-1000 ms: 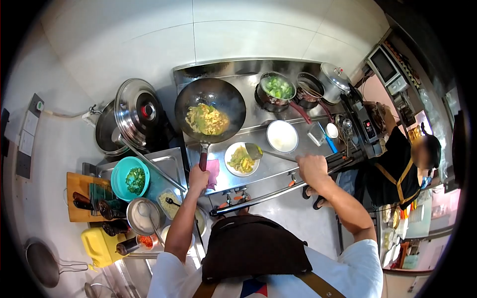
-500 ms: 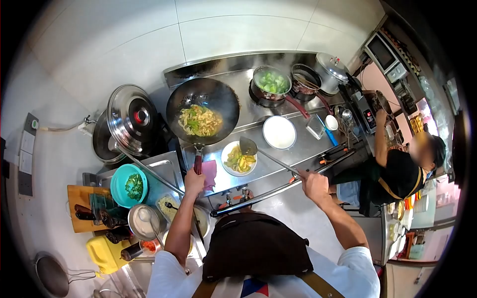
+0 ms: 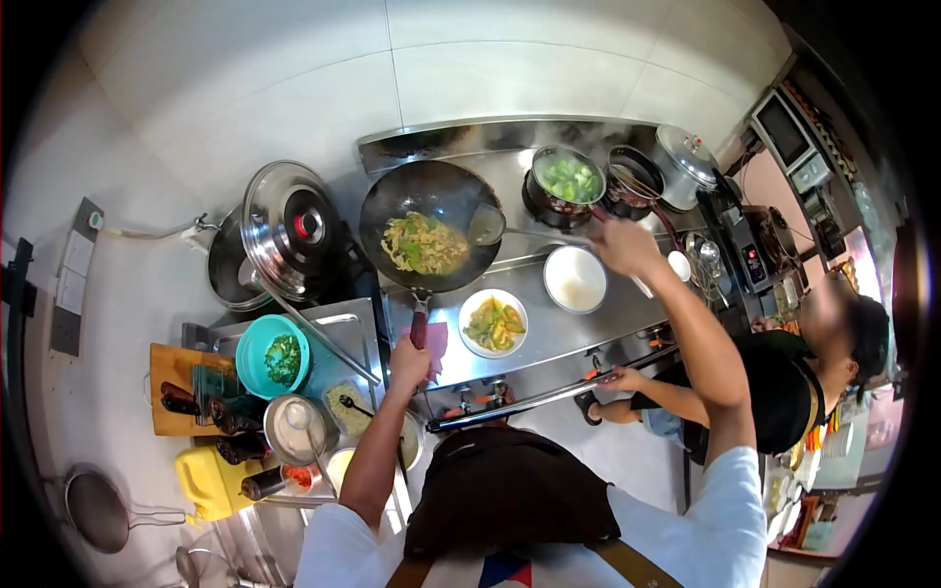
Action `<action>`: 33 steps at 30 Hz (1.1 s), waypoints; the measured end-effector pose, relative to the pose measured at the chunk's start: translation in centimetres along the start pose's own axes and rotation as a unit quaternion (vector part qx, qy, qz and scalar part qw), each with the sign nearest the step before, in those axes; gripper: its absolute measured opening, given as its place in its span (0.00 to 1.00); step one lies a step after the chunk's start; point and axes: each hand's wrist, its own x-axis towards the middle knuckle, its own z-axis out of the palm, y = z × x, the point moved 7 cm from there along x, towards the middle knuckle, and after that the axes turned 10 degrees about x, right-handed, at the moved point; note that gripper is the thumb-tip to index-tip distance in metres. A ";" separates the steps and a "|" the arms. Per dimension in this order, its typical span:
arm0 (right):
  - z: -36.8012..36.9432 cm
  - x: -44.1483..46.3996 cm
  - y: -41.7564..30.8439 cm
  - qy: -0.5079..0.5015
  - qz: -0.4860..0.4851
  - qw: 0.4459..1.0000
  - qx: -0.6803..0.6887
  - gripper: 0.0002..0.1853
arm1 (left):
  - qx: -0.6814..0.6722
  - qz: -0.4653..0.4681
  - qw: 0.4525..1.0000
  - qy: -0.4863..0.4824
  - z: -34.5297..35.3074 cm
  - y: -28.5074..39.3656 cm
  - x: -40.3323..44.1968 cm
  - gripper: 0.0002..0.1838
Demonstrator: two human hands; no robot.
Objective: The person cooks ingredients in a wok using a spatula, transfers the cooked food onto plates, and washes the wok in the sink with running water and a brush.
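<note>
My left hand [image 3: 410, 363] is closed around the handle [image 3: 420, 323] of a black wok [image 3: 421, 184]. Inside the wok lies a mound of stir-fried food [image 3: 423, 243] with green pieces. My right hand [image 3: 627, 247] grips the long metal handle of a wok spatula [image 3: 549, 235], whose head is over the wok's right side. Below the wok's right edge stands a white bowl [image 3: 466, 331] filled with yellow and green food [image 3: 493, 323]. A second white bowl [image 3: 575, 278] sits just below my right hand. Beside my left hand lies a pink cloth [image 3: 438, 345].
Behind my right hand, a steaming pot of greens [image 3: 567, 181] and a dark pot [image 3: 632, 178] stand on the stove. A large lidded pan [image 3: 284, 230], a turquoise bowl [image 3: 257, 363] and a yellow jug [image 3: 208, 482] are at left. A co-worker [image 3: 750, 377] stands close at right.
My right hand has lifted the spatula from the food-filled bowl up to the wok. My left hand keeps hold of the wok handle. The co-worker's arm has come down towards the front rail.
</note>
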 end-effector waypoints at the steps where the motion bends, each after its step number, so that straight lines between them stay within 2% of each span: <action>1: -0.4 2.5 -0.9 -0.016 -0.009 0.999 -0.036 0.14 | 0.010 0.000 1.000 0.006 -0.1 0.1 0.0 0.13; 4: -0.6 8.9 -1.9 -0.078 -0.039 0.993 -0.080 0.14 | 0.048 0.019 0.998 0.039 -0.5 0.3 -0.4 0.14; 5: 0.1 10.0 -2.0 -0.101 -0.050 0.990 -0.084 0.14 | 0.043 0.016 0.999 0.024 -0.3 0.1 -0.3 0.15; 8: 6.0 10.5 0.4 -0.238 0.018 0.959 0.153 0.16 | -0.031 -0.016 0.999 -0.028 -0.7 0.9 -1.7 0.15; 9: 7.0 9.2 -0.6 -0.223 -0.023 0.963 0.146 0.20 | -0.064 -0.002 0.997 -0.034 -1.1 1.6 -2.2 0.15; 10: 12.3 10.2 2.2 -0.105 -0.113 0.964 0.218 0.20 | -0.050 0.004 0.998 -0.021 -1.1 1.6 -1.9 0.15; 11: 14.2 8.7 1.6 -0.072 -0.073 0.974 0.202 0.21 | -0.037 0.009 0.999 -0.008 -0.7 1.2 -1.4 0.15; 12: 16.6 7.3 1.3 -0.098 -0.013 0.957 0.273 0.21 | -0.023 0.014 1.000 0.003 0.0 0.4 -0.8 0.14; 13: 19.7 6.5 2.1 -0.115 0.035 0.937 0.327 0.21 | -0.068 0.039 0.997 0.009 1.7 -1.3 0.6 0.13; 14: 20.2 5.2 1.5 -0.102 0.041 0.933 0.343 0.20 | -0.110 0.031 0.993 -0.012 1.5 -1.2 0.3 0.12; 15: 21.7 4.1 1.7 -0.102 0.088 0.915 0.381 0.20 | -0.151 0.024 0.988 -0.034 0.9 -0.4 -0.6 0.12; 16: 22.9 3.7 2.2 -0.084 0.076 0.918 0.380 0.20 | -0.192 0.019 0.980 -0.057 -0.1 0.7 -1.7 0.11; 17: 22.8 2.6 2.2 -0.083 0.087 0.917 0.380 0.20 | -0.162 0.020 0.985 -0.059 -2.0 2.2 -3.1 0.11; 20: 21.7 -0.2 2.9 -0.065 0.096 0.918 0.378 0.20 | -0.182 0.014 0.980 -0.079 -1.2 1.1 -3.4 0.09; 21: 21.3 -1.1 3.1 -0.058 0.096 0.920 0.377 0.20 | -0.149 0.025 0.985 -0.079 -1.1 1.0 -3.4 0.09; 27: 17.4 -6.2 4.3 -0.049 0.128 0.928 0.346 0.20 | -0.182 0.026 0.976 -0.120 -0.4 0.8 -4.8 0.07; 33: 15.0 -10.4 5.1 -0.055 0.161 0.927 0.333 0.20 | -0.163 0.041 0.976 -0.135 0.5 -0.1 -4.7 0.10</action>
